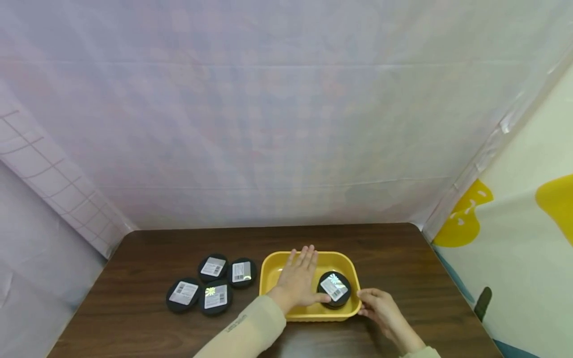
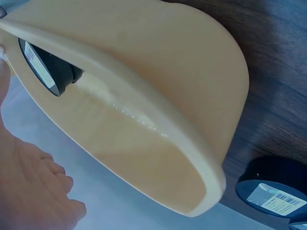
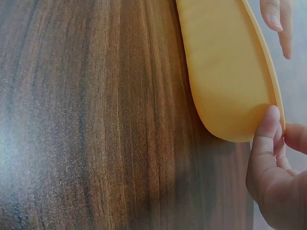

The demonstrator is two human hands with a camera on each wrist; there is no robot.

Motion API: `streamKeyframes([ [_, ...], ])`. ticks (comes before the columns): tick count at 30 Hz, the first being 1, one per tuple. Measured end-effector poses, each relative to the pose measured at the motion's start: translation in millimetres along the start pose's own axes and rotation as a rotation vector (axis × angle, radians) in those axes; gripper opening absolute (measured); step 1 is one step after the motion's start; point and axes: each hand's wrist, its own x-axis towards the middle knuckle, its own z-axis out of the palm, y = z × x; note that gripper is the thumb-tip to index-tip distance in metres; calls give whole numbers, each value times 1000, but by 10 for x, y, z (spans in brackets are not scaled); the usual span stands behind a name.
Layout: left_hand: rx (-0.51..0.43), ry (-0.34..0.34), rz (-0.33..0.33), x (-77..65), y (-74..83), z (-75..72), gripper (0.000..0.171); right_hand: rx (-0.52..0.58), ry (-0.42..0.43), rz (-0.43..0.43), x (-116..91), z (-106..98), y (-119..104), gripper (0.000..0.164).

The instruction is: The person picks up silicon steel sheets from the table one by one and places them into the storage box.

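A yellow plastic basin point(image 1: 281, 258) stands on the brown table, right of the table's middle. Over its left half is my left hand point(image 1: 297, 278), fingers straight and spread, palm down, holding nothing. Inside the basin, near that hand's thumb, sits a round black container point(image 1: 334, 289) with a white barcode label, seemingly stacked on another. My right hand point(image 1: 380, 311) pinches the basin's right rim, thumb on one side and fingers against the outer wall point(image 3: 225, 72) in the right wrist view. The left wrist view also shows the black container point(image 2: 45, 69) in the basin.
Several more round black labelled containers point(image 1: 216, 297) lie grouped on the table, left of the basin. One of these containers point(image 2: 271, 184) shows near the basin in the left wrist view. A pale curtain point(image 1: 277, 149) hangs behind the table's far edge.
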Motion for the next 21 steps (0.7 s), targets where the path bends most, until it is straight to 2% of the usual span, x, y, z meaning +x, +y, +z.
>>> streamKeyframes([
  [14,1,32,-12,-53,-90,20,108,-24,12,10,-5,5,-7,26],
  [21,0,26,-27,-84,-128,34,109,-22,18,10,-4,7,-3,25],
])
